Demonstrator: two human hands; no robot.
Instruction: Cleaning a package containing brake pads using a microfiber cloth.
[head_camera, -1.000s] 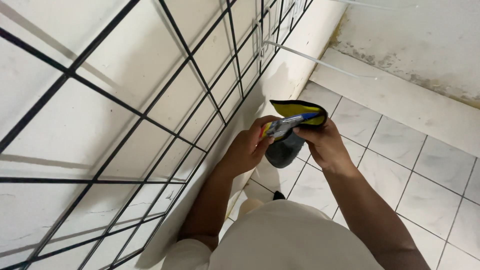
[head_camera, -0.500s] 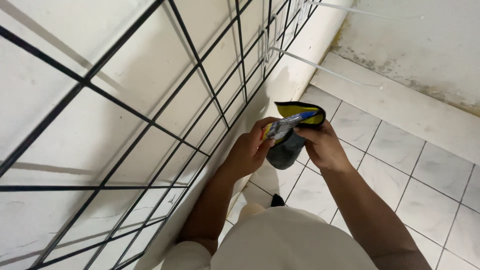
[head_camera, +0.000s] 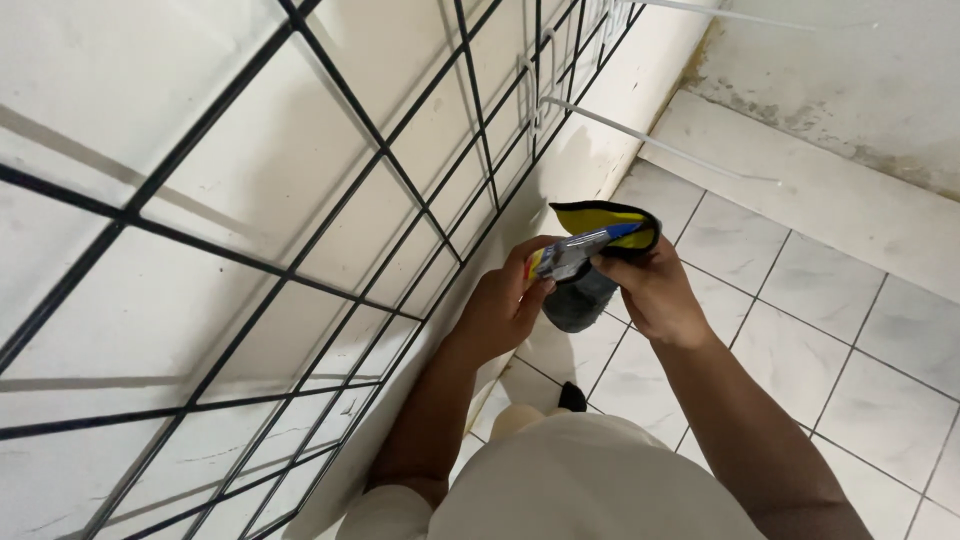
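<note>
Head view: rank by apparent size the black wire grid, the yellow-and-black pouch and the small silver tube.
1. black wire grid, though nearest the camera
2. yellow-and-black pouch
3. small silver tube, partly covered by both hands

The left hand (head_camera: 500, 305) covers one end of a small silver and blue packet (head_camera: 585, 248); its print is too blurred to make out. The right hand (head_camera: 648, 290) hides part of a yellow-lined dark pouch (head_camera: 600, 215). Below the hands, only a dark shoe tip (head_camera: 571, 398) shows. The black wire grid (head_camera: 300, 200) left of the hands runs past the edges.
</note>
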